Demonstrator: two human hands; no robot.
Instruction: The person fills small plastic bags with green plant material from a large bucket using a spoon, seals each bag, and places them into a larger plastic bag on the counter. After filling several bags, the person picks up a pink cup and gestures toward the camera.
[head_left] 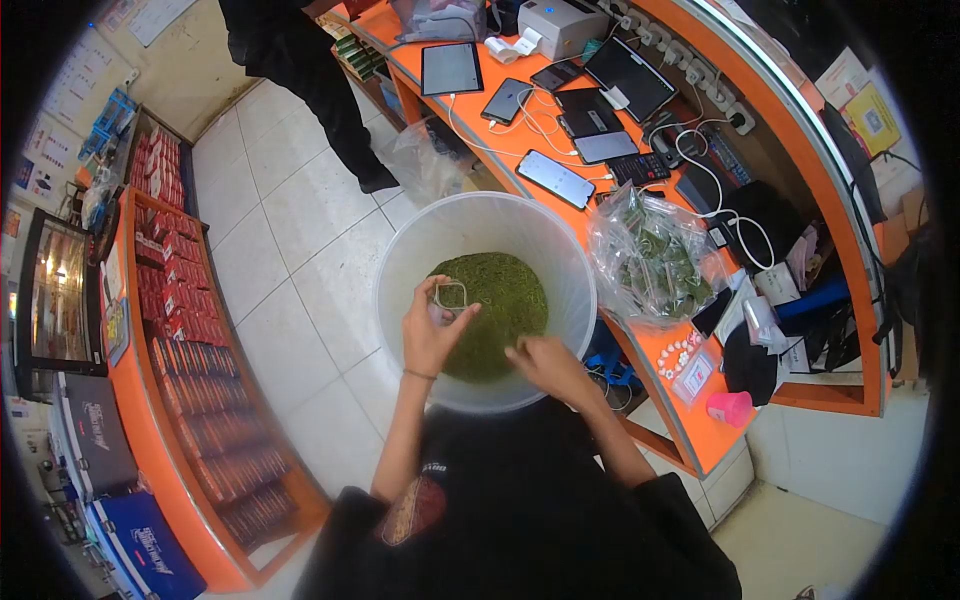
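A large translucent white tub [395, 245] stands in front of me, with finely shredded green-brown material [500, 290] filling its lower part. Over its left half, my left hand [432, 325] is closed around a small clear container [451, 296] with a rounded square rim, its opening facing up towards me. My right hand [548, 366] is inside the tub's near right rim, above the green material. Its fingers are curled together, and whatever may be in them is hidden.
An orange desk [480, 130] at the right holds a plastic bag of green packets [655, 260], phones, cables and a pink cup [729, 408]. Left stands an orange shelf [150, 330] of boxed goods. Another person's dark-trousered leg [335, 110] is beyond the tub, near a clear bag [425, 165].
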